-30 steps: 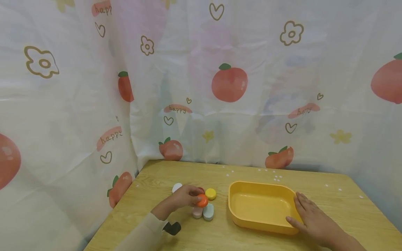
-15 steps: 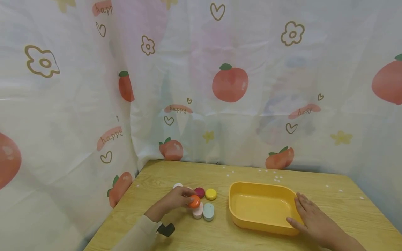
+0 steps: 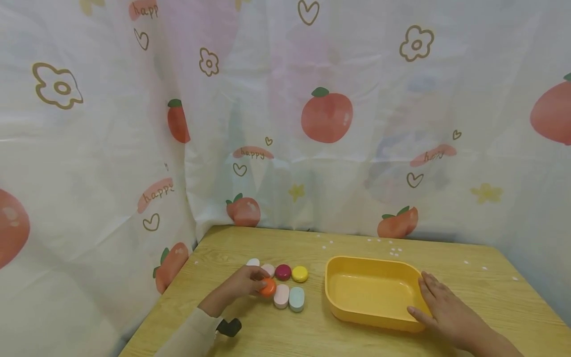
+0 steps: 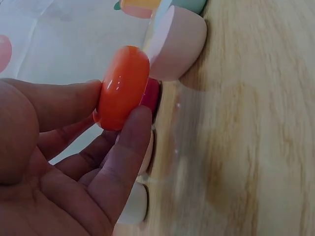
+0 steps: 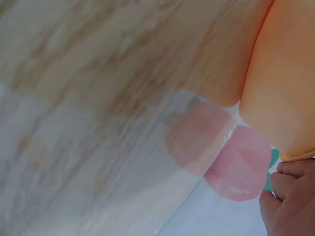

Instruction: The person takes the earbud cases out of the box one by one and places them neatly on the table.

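Note:
Between the thumb and fingers of my left hand (image 3: 241,285) is a glossy orange round disc (image 3: 268,287), pinched at its sides. The left wrist view shows this orange disc (image 4: 123,88) held clear of the tabletop. Just right of it lie a pale pink oval piece (image 3: 281,296) and a mint oval piece (image 3: 296,299). Behind stand a dark magenta disc (image 3: 283,271), a yellow disc (image 3: 300,274), a pale pink round piece (image 3: 268,269) and a partly hidden white one (image 3: 253,263). My right hand (image 3: 450,312) rests with extended fingers on the right rim of a yellow plastic basin (image 3: 379,321).
The wooden table (image 3: 504,292) meets a fruit-print curtain (image 3: 325,198) at its back and left. Small white specks (image 3: 394,252) dot the far part of the tabletop. A black object (image 3: 229,327) is at the left wrist.
My left hand has moved left with the orange disc, away from above the oval pieces, uncovering the magenta disc and the pale pink round piece. The right hand and basin stay put.

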`<state>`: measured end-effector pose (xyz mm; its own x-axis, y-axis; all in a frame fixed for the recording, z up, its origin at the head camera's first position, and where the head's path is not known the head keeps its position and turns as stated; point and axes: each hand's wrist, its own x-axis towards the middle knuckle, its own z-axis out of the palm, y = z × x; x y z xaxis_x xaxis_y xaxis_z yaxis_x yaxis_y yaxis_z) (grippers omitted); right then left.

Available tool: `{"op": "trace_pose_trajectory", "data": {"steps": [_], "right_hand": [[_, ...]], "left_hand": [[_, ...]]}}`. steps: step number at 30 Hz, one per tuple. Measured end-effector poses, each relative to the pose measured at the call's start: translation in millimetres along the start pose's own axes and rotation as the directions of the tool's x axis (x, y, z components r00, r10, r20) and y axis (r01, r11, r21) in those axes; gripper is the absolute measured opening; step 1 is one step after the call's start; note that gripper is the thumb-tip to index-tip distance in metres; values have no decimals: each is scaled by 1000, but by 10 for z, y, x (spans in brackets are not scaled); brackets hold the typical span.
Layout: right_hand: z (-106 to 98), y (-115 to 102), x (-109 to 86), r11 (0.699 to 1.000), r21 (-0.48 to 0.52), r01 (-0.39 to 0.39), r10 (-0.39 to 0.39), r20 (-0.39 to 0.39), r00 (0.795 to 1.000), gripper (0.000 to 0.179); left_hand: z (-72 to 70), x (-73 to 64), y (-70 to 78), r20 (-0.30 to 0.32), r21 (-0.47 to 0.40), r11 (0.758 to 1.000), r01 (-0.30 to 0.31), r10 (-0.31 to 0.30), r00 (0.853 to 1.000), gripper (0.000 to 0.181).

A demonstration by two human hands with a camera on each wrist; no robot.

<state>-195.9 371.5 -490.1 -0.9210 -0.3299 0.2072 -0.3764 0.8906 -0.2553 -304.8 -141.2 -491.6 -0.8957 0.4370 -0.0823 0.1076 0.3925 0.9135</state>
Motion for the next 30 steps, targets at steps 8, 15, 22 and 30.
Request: {"op": "trace_pose_trajectory", "data": {"steps": [8,15,22,30], "right_hand": [[4,-6,-9,1000,18,-2,2,10,1000,82],[4,-5,-3,1000,6,0,0,5,1000,81],[6,-6,0,1000,5,-4,4,10,1000,82],[-2,-17,-3,1000,2,-6,6,9,1000,81]], "left_hand": [[-15,-32,-81,-19,77,997,21,-19,1000,25],[1,-51,-121,-14,75,997,-6,7,1000,22],[16,-26,-168,-36,118,993,-9,13,999,21],[16,-30,-167,-51,138,990,0,7,999,18]]}}
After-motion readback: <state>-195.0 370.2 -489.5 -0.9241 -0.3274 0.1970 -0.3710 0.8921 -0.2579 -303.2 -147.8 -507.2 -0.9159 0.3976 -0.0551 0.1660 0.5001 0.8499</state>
